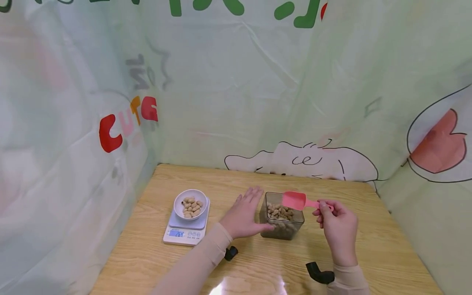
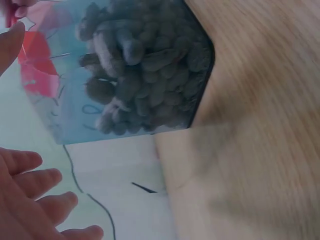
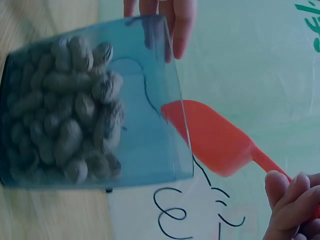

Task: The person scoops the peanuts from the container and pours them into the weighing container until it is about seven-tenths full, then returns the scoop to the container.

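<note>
An upright see-through box (image 1: 282, 232), part-filled with peanuts (image 1: 280, 212), has a red scoop (image 1: 294, 200) at its rim.

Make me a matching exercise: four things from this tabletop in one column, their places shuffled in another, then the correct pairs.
Things
1. scoop
2. bowl
3. scale
4. container

Places
A. between the left hand and the right hand
B. underneath the bowl
C. held by the right hand
D. on top of the scale

Pairs: 1-C, 2-D, 3-B, 4-A
</note>
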A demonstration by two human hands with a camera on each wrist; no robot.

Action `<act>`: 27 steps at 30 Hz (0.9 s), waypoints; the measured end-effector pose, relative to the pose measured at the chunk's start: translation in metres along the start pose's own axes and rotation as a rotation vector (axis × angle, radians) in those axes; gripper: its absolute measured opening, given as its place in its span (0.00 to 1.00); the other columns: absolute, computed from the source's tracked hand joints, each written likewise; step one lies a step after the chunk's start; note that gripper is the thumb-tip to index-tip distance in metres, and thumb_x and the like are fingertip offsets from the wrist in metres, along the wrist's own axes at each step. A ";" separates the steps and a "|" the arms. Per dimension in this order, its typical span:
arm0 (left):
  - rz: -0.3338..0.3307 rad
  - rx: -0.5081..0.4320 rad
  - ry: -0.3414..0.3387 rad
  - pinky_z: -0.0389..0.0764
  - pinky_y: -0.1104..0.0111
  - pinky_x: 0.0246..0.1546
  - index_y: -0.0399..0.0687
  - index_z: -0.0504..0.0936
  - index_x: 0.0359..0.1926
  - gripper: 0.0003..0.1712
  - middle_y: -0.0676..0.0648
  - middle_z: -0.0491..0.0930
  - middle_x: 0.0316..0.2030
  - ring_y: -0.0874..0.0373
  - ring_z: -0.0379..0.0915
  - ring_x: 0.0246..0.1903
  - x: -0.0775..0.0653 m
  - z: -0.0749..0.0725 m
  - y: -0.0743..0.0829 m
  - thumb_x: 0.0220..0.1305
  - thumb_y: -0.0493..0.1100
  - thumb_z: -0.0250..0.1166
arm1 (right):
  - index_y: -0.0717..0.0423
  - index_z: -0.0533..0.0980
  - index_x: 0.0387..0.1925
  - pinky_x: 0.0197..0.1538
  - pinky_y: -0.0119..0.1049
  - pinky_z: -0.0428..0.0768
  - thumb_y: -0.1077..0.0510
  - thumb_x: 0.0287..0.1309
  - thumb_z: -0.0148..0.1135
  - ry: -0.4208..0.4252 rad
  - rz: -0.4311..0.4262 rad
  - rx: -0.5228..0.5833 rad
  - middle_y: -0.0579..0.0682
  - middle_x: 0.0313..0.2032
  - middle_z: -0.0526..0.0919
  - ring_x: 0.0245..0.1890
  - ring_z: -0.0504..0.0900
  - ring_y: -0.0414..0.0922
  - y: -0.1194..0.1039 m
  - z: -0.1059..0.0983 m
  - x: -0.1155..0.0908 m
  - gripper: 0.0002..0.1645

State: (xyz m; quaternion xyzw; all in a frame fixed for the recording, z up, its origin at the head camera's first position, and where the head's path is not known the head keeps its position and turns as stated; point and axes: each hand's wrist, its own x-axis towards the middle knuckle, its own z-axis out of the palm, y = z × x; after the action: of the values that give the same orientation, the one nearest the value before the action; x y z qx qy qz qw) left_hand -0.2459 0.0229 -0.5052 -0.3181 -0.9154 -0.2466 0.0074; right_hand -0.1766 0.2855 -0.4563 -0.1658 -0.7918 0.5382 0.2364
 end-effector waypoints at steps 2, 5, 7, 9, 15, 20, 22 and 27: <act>0.001 0.007 -0.011 0.56 0.40 0.83 0.49 0.44 0.88 0.68 0.47 0.44 0.88 0.46 0.43 0.87 0.002 0.004 -0.001 0.64 0.77 0.67 | 0.63 0.87 0.49 0.23 0.27 0.81 0.58 0.77 0.64 0.016 -0.077 -0.078 0.46 0.25 0.89 0.20 0.81 0.35 -0.001 0.000 -0.001 0.13; 0.006 0.016 -0.024 0.56 0.41 0.84 0.49 0.43 0.89 0.69 0.48 0.43 0.88 0.46 0.44 0.87 0.005 0.008 -0.001 0.64 0.77 0.67 | 0.62 0.88 0.46 0.21 0.26 0.78 0.60 0.75 0.66 0.029 -0.168 -0.168 0.55 0.28 0.89 0.19 0.80 0.35 -0.004 0.001 -0.002 0.10; 0.012 0.020 -0.023 0.57 0.42 0.84 0.49 0.43 0.89 0.70 0.48 0.44 0.88 0.46 0.45 0.87 0.007 0.011 -0.001 0.64 0.77 0.68 | 0.62 0.88 0.46 0.21 0.26 0.78 0.60 0.74 0.66 0.014 -0.197 -0.209 0.58 0.29 0.90 0.19 0.80 0.35 -0.006 0.002 -0.002 0.09; 0.018 0.012 -0.018 0.57 0.43 0.84 0.49 0.43 0.88 0.69 0.47 0.45 0.88 0.46 0.46 0.87 0.009 0.011 0.000 0.63 0.76 0.69 | 0.63 0.88 0.47 0.22 0.27 0.79 0.60 0.75 0.66 -0.022 -0.195 -0.234 0.59 0.30 0.90 0.20 0.80 0.35 -0.008 0.002 -0.001 0.10; 0.030 0.034 0.001 0.61 0.42 0.83 0.48 0.46 0.88 0.69 0.46 0.48 0.88 0.45 0.49 0.86 0.015 0.011 0.006 0.62 0.75 0.71 | 0.65 0.85 0.50 0.27 0.30 0.85 0.57 0.78 0.63 -0.165 -0.137 -0.297 0.61 0.35 0.91 0.24 0.84 0.38 -0.013 0.000 0.004 0.14; 0.020 0.091 -0.012 0.61 0.45 0.83 0.49 0.44 0.88 0.71 0.48 0.45 0.88 0.47 0.48 0.87 0.020 0.013 0.007 0.61 0.78 0.70 | 0.64 0.85 0.51 0.30 0.29 0.86 0.57 0.78 0.62 -0.232 -0.151 -0.359 0.60 0.38 0.90 0.27 0.85 0.35 -0.013 0.000 0.008 0.14; 0.019 0.103 -0.018 0.60 0.46 0.83 0.48 0.44 0.88 0.72 0.47 0.45 0.88 0.48 0.48 0.87 0.022 0.015 0.007 0.61 0.79 0.69 | 0.64 0.86 0.50 0.31 0.27 0.85 0.58 0.78 0.62 -0.235 -0.175 -0.370 0.59 0.37 0.90 0.28 0.85 0.33 -0.013 0.001 0.010 0.13; 0.009 0.113 -0.040 0.60 0.46 0.84 0.49 0.43 0.88 0.72 0.49 0.44 0.88 0.49 0.46 0.87 0.025 0.018 0.006 0.61 0.81 0.67 | 0.63 0.87 0.46 0.29 0.27 0.84 0.61 0.76 0.65 -0.209 -0.232 -0.402 0.57 0.34 0.91 0.27 0.84 0.34 -0.013 0.004 0.010 0.10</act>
State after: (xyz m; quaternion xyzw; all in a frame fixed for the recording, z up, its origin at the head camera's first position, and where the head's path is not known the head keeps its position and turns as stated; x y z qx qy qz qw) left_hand -0.2601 0.0496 -0.5137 -0.3263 -0.9264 -0.1880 0.0084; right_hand -0.1868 0.2830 -0.4436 -0.0609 -0.9169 0.3534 0.1755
